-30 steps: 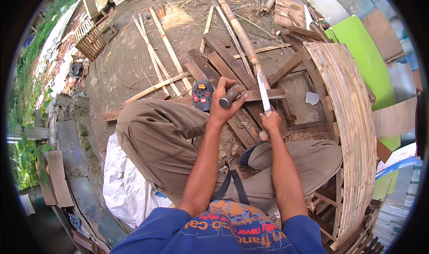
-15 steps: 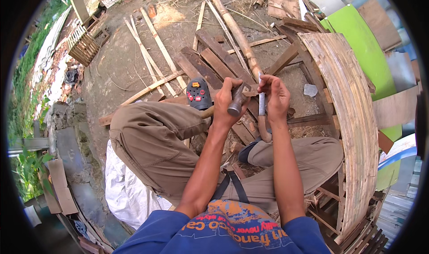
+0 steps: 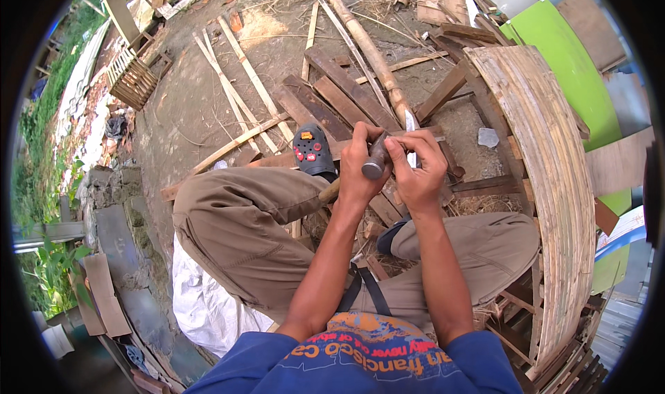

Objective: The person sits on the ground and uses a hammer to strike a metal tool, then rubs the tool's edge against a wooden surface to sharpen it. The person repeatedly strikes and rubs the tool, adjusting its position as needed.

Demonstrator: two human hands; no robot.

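Our left grip (image 3: 357, 171) is closed around the hammer (image 3: 377, 157) near its head, above the piled planks (image 3: 339, 99). Our right grip (image 3: 421, 172) curls its fingers beside that head; whether they pinch anything, we cannot tell. The blade (image 3: 411, 124) is partly hidden behind them, so a careless reach could cut us, and a loosened hold could drop the hammer.

Outdoors, daylight. Dirt ground (image 3: 280, 61) ahead of left hand (image 3: 361, 167); grey masonry wall (image 3: 116, 234) well left; green panel (image 3: 568, 68) well right.
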